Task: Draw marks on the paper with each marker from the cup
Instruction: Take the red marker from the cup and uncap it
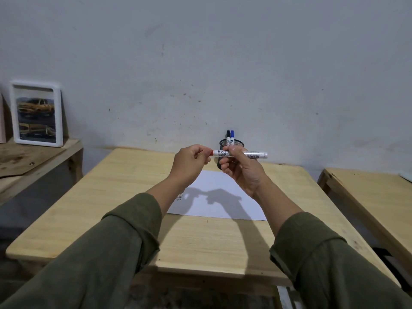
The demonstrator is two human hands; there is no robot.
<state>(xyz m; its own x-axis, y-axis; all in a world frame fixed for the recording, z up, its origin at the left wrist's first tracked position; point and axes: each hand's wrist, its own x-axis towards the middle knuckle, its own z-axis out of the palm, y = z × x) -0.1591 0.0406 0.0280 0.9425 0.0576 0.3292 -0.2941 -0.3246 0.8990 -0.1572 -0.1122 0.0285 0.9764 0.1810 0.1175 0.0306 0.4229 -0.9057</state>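
I hold a white marker (249, 154) level in the air above the paper (219, 198), and my right hand (239, 169) is wrapped around its barrel. My left hand (191, 161) pinches the marker's red cap end. The white sheet lies flat on the wooden table (124, 197) and has several short dark marks near its left edge, partly behind my left wrist. A black mesh cup (231, 144) stands at the table's far edge by the wall, behind my hands, with a black-capped marker (228, 137) and a blue-capped marker (232, 137) upright in it.
A white picture frame (36, 113) leans against the wall on a low wooden shelf (33, 157) at the left. A second wooden table (370, 192) stands at the right, separated by a narrow gap.
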